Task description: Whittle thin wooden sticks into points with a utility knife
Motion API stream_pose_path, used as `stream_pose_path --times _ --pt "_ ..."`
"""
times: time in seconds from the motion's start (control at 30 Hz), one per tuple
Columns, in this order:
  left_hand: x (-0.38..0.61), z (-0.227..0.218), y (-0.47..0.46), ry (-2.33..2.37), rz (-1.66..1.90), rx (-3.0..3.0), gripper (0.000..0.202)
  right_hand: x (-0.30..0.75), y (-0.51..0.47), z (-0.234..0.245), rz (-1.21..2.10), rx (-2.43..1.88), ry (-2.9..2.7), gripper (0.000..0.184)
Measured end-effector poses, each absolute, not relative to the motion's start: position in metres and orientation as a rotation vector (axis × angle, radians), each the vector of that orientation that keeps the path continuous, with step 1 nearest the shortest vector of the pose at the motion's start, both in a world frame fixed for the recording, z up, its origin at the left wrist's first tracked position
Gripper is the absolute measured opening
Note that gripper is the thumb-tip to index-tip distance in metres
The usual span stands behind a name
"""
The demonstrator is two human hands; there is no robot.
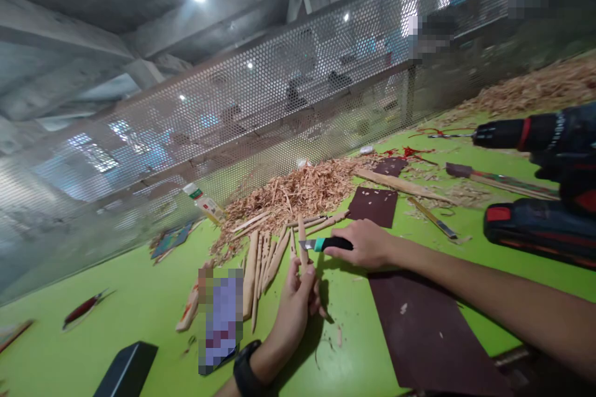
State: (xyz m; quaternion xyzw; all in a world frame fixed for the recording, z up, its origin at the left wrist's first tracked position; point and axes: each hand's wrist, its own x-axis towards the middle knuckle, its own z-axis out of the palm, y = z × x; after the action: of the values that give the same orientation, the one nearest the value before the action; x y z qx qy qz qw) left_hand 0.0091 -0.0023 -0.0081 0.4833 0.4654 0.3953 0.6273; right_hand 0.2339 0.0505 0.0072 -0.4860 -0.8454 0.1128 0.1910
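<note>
Wooden stick (301, 227), pale, slim, in left fingers (306, 283); metal blade (310, 245) across.

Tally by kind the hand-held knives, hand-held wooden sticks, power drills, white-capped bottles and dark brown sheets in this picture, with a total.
Knife in the right hand: 1
Wooden stick in the left hand: 1
Power drill: 1
White-capped bottle: 1
Dark brown sheets: 3
Total: 7
</note>
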Motion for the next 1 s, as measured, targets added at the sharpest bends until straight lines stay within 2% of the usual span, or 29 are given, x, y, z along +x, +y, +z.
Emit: stream_pose_path --times 0.4,0.6,0.83,1.0 --pt "0.0108 -0.0105 0.0008 1.108 1.043 1.014 0.062 0.2327 0.0475 0.0106 0.408 -1.292 -2.458 0.057" --pt "0.011 -0.012 0.0003 1.113 0.996 0.989 0.063 0.2324 0.0493 0.0058 0.426 -1.245 -2.476 0.058" --pt "0.0106 -0.0111 -0.0004 1.058 1.025 0.991 0.053 0.2336 0.0487 0.0065 0.414 -1.205 -2.475 0.054" --pt "0.0104 -0.0107 0.0 1.036 0.949 0.98 0.055 0.233 0.0488 0.0066 0.41 -1.253 -2.481 0.054"
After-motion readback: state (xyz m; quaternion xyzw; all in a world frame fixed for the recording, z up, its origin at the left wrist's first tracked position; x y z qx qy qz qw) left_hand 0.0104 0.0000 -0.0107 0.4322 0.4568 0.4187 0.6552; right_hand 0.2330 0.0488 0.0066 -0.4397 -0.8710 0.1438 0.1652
